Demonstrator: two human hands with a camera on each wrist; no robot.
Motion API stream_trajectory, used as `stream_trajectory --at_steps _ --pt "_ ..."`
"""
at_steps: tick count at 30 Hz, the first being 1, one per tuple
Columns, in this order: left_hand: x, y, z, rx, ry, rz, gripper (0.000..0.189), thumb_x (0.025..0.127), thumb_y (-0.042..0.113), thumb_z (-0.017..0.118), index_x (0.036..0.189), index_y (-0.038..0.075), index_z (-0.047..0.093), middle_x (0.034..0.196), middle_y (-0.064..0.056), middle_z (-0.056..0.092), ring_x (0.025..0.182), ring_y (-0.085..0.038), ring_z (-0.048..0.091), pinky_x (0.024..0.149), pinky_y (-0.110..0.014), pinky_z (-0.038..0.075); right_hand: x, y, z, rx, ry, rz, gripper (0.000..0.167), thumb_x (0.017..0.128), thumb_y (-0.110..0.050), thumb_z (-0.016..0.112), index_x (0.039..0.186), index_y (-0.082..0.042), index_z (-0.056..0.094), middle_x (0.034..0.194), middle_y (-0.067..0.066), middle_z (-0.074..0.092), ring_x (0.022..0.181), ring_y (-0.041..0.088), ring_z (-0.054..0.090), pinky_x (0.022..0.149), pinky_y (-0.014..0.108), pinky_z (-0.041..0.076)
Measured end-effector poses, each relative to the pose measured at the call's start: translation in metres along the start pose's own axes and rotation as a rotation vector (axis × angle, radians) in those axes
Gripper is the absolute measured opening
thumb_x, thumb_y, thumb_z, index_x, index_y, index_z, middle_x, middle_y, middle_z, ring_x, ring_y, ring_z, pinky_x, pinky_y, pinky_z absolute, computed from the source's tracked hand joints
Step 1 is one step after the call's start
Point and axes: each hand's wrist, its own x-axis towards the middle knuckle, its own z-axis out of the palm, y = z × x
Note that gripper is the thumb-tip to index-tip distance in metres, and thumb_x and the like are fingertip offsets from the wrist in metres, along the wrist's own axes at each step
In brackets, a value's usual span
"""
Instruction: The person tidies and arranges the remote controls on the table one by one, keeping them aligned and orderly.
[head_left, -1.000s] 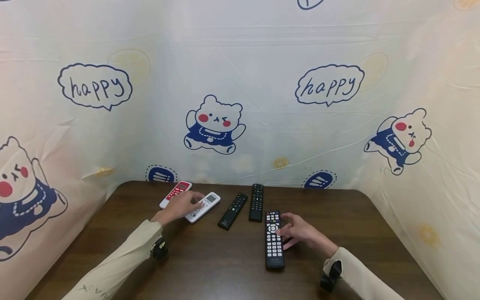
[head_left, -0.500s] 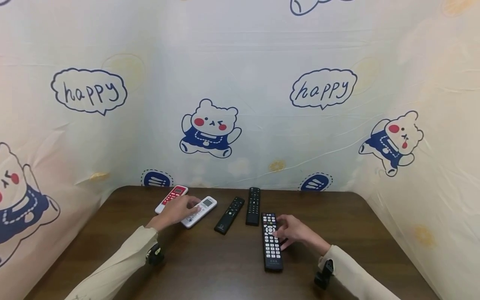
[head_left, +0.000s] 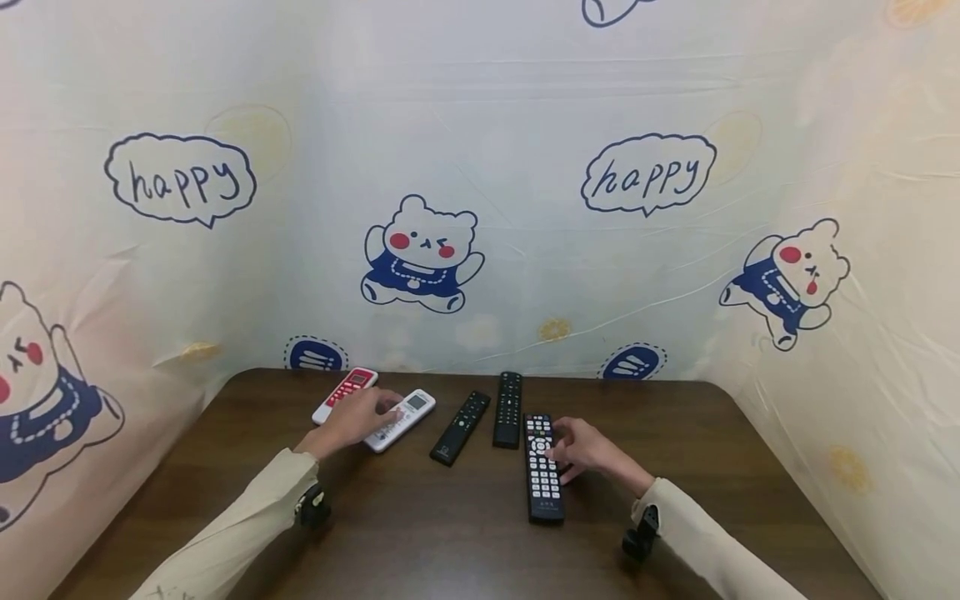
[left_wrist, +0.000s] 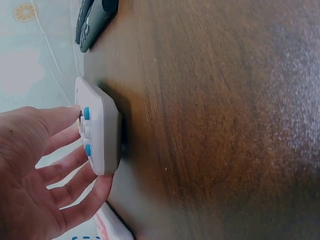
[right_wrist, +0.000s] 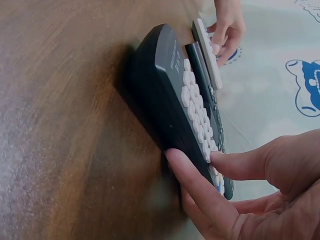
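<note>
Clock directions are read with 12 at the far edge of the table (head_left: 450, 542). The table is dark brown wood with rounded far corners at 11 and 1 o'clock. A pale printed cloth (head_left: 540, 125) rises behind the far edge and borders both sides. The wood surface extends from the right hand (head_left: 587, 450) toward 3 o'clock as far as the side edge.

The white remote (head_left: 412, 408) is toward 11 o'clock, its display end pointing to about 1 o'clock. The left hand (head_left: 356, 419) grips it, thumb on the button face and fingers around the side. The casing is smooth with rounded corners; blue buttons (left_wrist: 87, 113) show beside the thumb. At its 10 o'clock side, the red-and-white remote (head_left: 352, 388) reaches the far edge, partly behind the left hand.

At its 3 o'clock side, across a narrow gap, lies the slim black remote (head_left: 461, 427), angled toward 1 o'clock. Next lies the plain black remote (head_left: 508, 410), pointing to 12 o'clock.

The white-buttoned remote (head_left: 542, 479) is just off that remote's near end, toward 5 o'clock. The right hand holds it by its 3 o'clock edge, thumb against the button face, index finger along the side. Its body is black, with rows of white keys and a few coloured ones. I cannot tell whether its underside touches the table.
</note>
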Motion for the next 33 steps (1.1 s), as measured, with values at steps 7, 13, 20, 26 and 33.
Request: stream_trajectory --at_steps 7,13,20,26,33 --pt "0.0 -0.002 -0.001 -0.02 -0.008 -0.02 0.039 0.097 0.024 0.076 0.133 0.009 0.071 0.118 -0.013 0.074 0.099 -0.025 0.068 0.09 -0.048 0.057 0.004 -0.004 -0.002 -0.034 0.012 -0.008 0.057 0.097 0.002 0.068 0.147 0.015 0.042 0.102 0.021 0.064 0.083 0.026 0.068 0.07 0.039 0.066" --pt "0.005 0.0 -0.009 -0.08 -0.073 -0.026 0.038 0.096 0.024 0.077 0.13 0.008 0.072 0.116 -0.013 0.075 0.101 -0.026 0.07 0.089 -0.047 0.058 0.024 -0.004 -0.008 -0.167 0.053 -0.042 0.051 0.1 -0.009 0.068 0.142 0.013 0.048 0.103 0.02 0.065 0.085 0.026 0.068 0.069 0.037 0.065" --pt "0.013 -0.002 -0.014 -0.185 -0.147 -0.034 0.037 0.095 0.018 0.077 0.127 0.0 0.071 0.115 -0.019 0.074 0.094 -0.025 0.068 0.073 -0.039 0.06 0.048 -0.008 -0.015 -0.294 0.135 -0.086 0.049 0.1 -0.014 0.068 0.137 0.013 0.052 0.105 0.022 0.065 0.083 0.027 0.068 0.072 0.039 0.063" --pt "0.011 -0.009 -0.003 -0.209 -0.114 -0.041 0.037 0.097 0.025 0.076 0.13 0.007 0.072 0.118 -0.011 0.074 0.101 -0.022 0.067 0.089 -0.045 0.057 0.059 -0.013 -0.016 -0.337 0.178 -0.079 0.047 0.101 -0.016 0.067 0.136 0.012 0.054 0.12 0.027 0.065 0.096 0.032 0.067 0.084 0.046 0.06" --pt "0.011 -0.011 -0.005 -0.195 -0.099 -0.05 0.037 0.096 0.023 0.077 0.128 0.006 0.072 0.117 -0.01 0.074 0.103 -0.023 0.068 0.092 -0.047 0.057 0.073 -0.024 -0.009 -0.36 0.186 -0.087 0.054 0.1 -0.024 0.069 0.138 0.012 0.053 0.135 0.032 0.06 0.121 0.042 0.061 0.105 0.057 0.051"
